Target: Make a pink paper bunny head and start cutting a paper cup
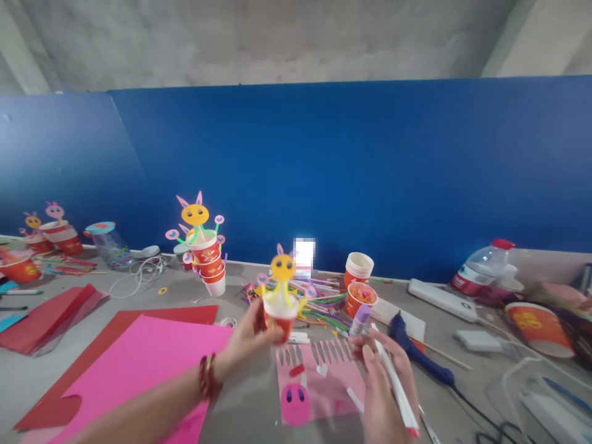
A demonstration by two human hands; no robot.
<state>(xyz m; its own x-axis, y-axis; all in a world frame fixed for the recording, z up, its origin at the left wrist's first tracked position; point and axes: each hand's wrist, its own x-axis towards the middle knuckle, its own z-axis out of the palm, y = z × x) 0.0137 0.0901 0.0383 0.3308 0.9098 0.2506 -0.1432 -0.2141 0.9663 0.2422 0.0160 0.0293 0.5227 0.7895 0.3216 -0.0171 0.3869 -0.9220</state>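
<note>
My left hand (256, 336) is wrapped round a small red-and-white paper cup (280, 314), held upright above the table. A yellow paper face (282, 267) with pink ears rises from that cup. My right hand (386, 370) holds a white marker (395, 388) with a pinkish-red end pointing down to the right; its fingertips are close to a purple-capped glue stick (361, 320). Below and between my hands lies a pink cut-out sheet (324, 376) with a round magenta face (295, 404) on it.
A stacked-cup figure (206, 253) stands behind on the left. Red (111, 345) and pink sheets (157, 357) lie at left. Pipe cleaners (324, 299), paper cups (359, 268), a blue glue gun (416, 354), a power strip (441, 300) and a bottle (481, 271) are behind and right.
</note>
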